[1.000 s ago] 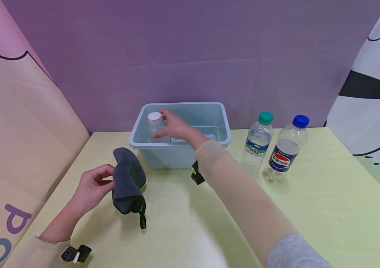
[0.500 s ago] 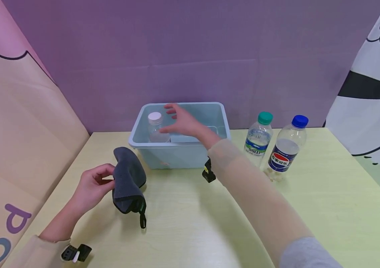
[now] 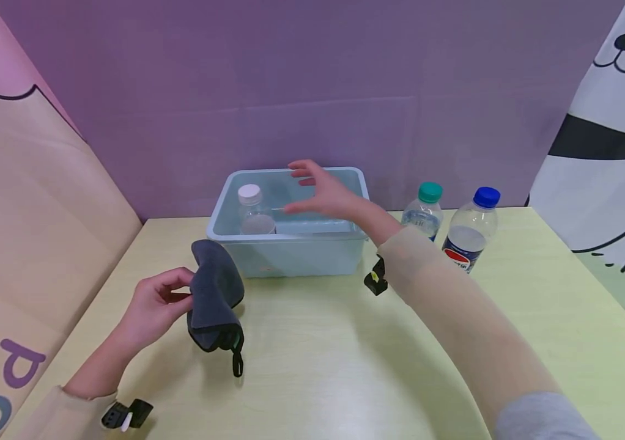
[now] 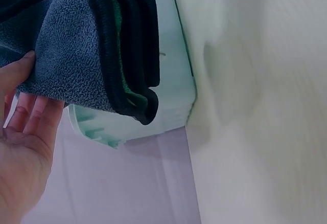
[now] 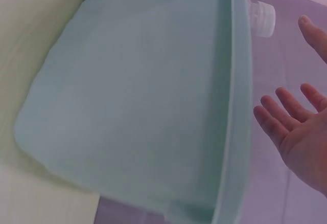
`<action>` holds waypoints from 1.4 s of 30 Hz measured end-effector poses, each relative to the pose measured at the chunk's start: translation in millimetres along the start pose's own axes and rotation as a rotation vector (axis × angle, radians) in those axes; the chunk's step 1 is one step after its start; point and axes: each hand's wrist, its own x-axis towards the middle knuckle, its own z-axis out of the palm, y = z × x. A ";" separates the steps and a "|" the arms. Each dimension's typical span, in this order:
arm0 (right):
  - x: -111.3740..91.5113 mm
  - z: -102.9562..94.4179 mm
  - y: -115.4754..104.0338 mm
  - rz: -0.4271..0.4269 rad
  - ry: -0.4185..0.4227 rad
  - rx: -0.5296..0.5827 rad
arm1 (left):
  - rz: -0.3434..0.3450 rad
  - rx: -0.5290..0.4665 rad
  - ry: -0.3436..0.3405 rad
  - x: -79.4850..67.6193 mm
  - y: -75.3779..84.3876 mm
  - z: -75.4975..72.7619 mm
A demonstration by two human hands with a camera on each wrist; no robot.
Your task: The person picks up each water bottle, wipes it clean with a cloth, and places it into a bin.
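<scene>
A folded dark grey cloth with black edging and a small loop hangs above the table, pinched at its side by my left hand. The left wrist view shows the thumb on the cloth's fuzzy face and the other fingers behind it. My right hand hovers over the light blue bin, fingers spread, holding nothing. Inside the bin, at its left, stands a clear bottle with a white cap; its lower part is hidden by the front wall. In the right wrist view the white cap shows beyond the rim, apart from the fingers.
To the right of the bin stand a clear bottle with a green cap and a Pepsi-style bottle with a blue cap. My right sleeve covers their lower parts. A purple backdrop rises behind the pale table.
My right hand has let go of the white-capped bottle and moved right and a little up, away from it. The bottle stays in the bin. My left hand keeps holding the cloth almost still.
</scene>
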 end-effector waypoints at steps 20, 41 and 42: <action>-53.9 -17.4 6.5 -0.112 -0.011 -0.076 | 0.020 0.009 -0.053 17.0 11.3 13.5; -134.3 -36.2 13.8 -0.212 0.026 -0.087 | 0.009 0.004 -0.076 29.9 18.0 32.7; -137.8 -36.3 15.1 -0.200 0.027 -0.088 | 0.009 0.000 -0.076 30.2 17.8 33.7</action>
